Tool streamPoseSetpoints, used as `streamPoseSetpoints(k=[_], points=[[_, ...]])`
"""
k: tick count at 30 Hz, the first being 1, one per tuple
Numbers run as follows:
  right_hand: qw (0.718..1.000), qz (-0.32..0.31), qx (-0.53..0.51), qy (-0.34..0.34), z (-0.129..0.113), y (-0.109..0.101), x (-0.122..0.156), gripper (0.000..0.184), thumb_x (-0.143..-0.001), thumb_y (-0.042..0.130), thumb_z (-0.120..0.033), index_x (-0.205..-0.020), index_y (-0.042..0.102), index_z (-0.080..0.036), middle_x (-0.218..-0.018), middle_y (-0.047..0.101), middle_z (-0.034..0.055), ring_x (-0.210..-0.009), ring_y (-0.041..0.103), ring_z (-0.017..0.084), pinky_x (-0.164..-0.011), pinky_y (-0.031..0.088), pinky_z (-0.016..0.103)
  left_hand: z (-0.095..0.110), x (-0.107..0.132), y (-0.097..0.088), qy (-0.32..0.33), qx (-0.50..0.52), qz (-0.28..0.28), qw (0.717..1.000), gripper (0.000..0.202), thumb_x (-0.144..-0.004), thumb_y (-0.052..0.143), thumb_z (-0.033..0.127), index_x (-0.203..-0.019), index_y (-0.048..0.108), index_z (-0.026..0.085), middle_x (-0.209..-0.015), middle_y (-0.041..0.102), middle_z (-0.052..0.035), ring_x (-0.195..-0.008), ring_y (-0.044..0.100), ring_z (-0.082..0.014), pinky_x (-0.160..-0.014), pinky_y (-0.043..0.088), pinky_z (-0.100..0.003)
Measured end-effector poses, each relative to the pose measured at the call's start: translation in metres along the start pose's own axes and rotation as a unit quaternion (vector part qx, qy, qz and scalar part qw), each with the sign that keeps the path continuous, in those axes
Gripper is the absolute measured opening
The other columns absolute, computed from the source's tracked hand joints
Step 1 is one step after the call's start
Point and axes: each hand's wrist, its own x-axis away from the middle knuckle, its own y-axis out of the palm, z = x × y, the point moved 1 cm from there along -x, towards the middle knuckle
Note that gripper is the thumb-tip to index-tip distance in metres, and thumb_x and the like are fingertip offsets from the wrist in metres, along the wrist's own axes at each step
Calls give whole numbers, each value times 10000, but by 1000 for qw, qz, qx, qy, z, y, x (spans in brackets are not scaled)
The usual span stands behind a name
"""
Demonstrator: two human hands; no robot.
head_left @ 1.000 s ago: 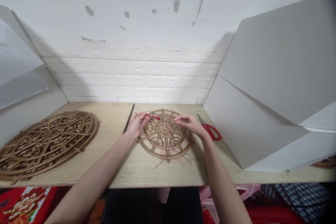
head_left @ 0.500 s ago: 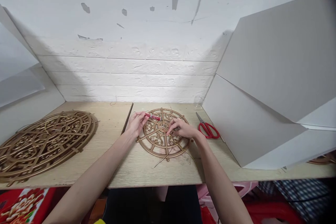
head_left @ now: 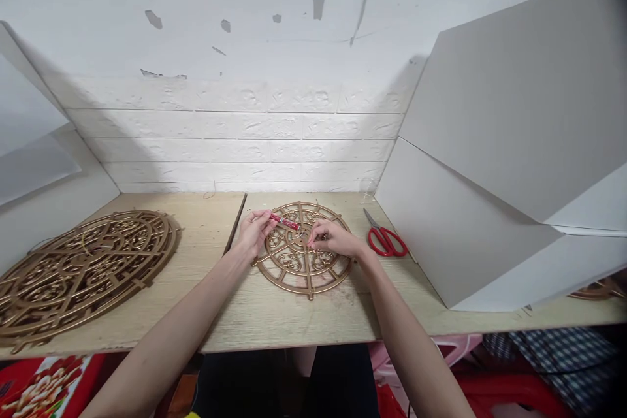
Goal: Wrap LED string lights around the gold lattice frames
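My left hand (head_left: 253, 234) is closed round the end of a slim red tube with pale markings (head_left: 285, 221). The tube's tip points right, over the middle of a round gold openwork panel (head_left: 309, 292) lying flat on the wooden tabletop. Close to that tip, my right hand (head_left: 333, 238) hovers at the panel's hub with thumb and fingers pinched together. What the pinch holds, if anything, is too small to tell. Red-handled scissors (head_left: 386, 241) lie right of the panel, blades partly open.
Several similar gold panels (head_left: 147, 271) are stacked at the left on the tabletop (head_left: 255, 323). A white board (head_left: 470, 209) stands on the right, and white sheets (head_left: 34, 163) on the left. A white brick-patterned wall (head_left: 255, 124) closes off the back.
The dark thread and yellowish strand trailing below my right hand across the panel no longer show. My right hand has shifted slightly left in view; my left hand keeps the red tube.
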Motion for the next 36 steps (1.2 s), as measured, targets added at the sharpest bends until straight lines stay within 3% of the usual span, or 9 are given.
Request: streamPoseSetpoints(k=[5, 8, 15, 19, 29, 36], points=[[990, 48, -132, -16, -4, 4, -5, 205, -784, 655, -381, -798, 655, -176, -907, 579, 38, -821, 528, 164, -760, 405, 303, 1, -2, -1, 1, 4, 2, 1000, 158, -765, 575, -16, -658, 584, 101, -690, 656, -48, -638, 637, -84, -618, 534, -177], [977, 87, -194, 8, -8, 7, -7, 251, -748, 682, -417, -790, 632, -175, -894, 593, 28, -788, 519, 152, -732, 390, 287, 1, -2, -1, -1, 8, 1, 1000, 163, -766, 575, -16, -654, 584, 102, -689, 656, -50, -634, 637, -86, -614, 537, -178], [923, 150, -346, 71, -5, 16, -14, 283, -669, 747, -393, -794, 628, -170, -757, 622, 2, -558, 412, 87, -545, 293, 235, -1, -4, -2, -7, 6, 18, 1000, 184, -760, 549, -49, -674, 588, 108, -702, 662, -53, -640, 643, -93, -633, 546, -193], [888, 188, -416, 63, -1, 17, -18, 287, -612, 791, -343, -806, 671, -169, -750, 608, -1, -575, 416, 82, -546, 294, 236, -2, -5, -2, -7, 4, 1, 1000, 157, -757, 569, -29, -684, 598, 107, -714, 666, -66, -656, 647, -102, -625, 541, -190], [838, 231, -490, 58, -4, 8, -14, 281, -595, 813, -335, -767, 659, -174, -764, 584, -11, -581, 423, 71, -505, 329, 203, -2, -4, -1, -11, 11, 5, 1000, 150, -779, 564, -8, -682, 591, 102, -712, 661, -63, -644, 640, -94, -613, 537, -180], [821, 261, -505, 48, -1, 0, -13, 302, -621, 792, -356, -785, 609, -181, -761, 600, -16, -552, 453, 66, -504, 380, 197, 0, -2, 0, -14, 21, 9, 1000, 149, -759, 585, -22, -680, 598, 104, -693, 655, -57, -619, 630, -87, -610, 533, -178]])
